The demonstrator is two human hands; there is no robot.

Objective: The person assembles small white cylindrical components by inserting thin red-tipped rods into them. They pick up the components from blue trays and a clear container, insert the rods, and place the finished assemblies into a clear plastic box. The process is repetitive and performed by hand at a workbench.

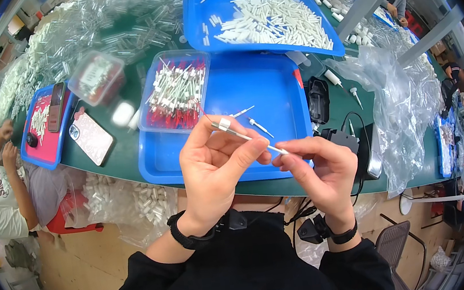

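Note:
Above the near edge of a blue tray [259, 79], my two hands hold one slim white stick [237, 133] slantwise. It has a grey end and a small white collar at its upper left. My left hand [208, 162] is closed around its middle, thumb pressed against the fingers. The thumb and forefinger of my right hand [324, 177] pinch the white tip at the lower right. Two similar thin sticks lie loose in the tray, one of them a white-collared stick [260, 128]. A clear plastic tub [184, 130], packed with red and white sticks, sits at the tray's left.
Behind stands a blue tray [195, 26] of small white tubes. To the left are a lidded clear box [99, 74], a pink-cased phone [92, 137] and a small tray with a dark phone [56, 107]. Crumpled clear plastic [385, 104] lies right. A person [0, 197] sits left.

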